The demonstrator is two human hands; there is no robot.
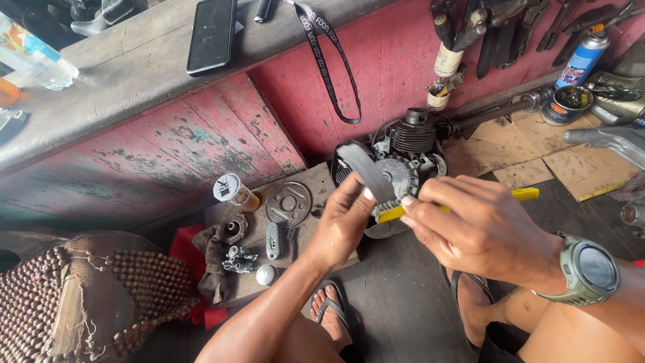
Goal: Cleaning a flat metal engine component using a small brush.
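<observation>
The small engine point(403, 158), finned cylinder uppermost, rests on the dark plank floor point(403, 302) against the red wall, directly behind the work in hand. To its left a wooden board point(306, 185) carries loose parts: a round metal plate point(289, 203), a capped bottle point(234, 191), small fittings and a dirty rag point(211, 259). The left hand point(342, 225) is clenched around the lower end of a flat grey metal strip point(366, 171), held up at a slant in front of the engine. The right hand point(487, 232), a watch on its wrist, pinches a yellow-handled brush point(396, 212), bristles touching the strip near the left thumb. In my judgement, good practice here means a firm grip low on the strip, short strokes away from the thumb, and the debris kept clear of the open engine.
</observation>
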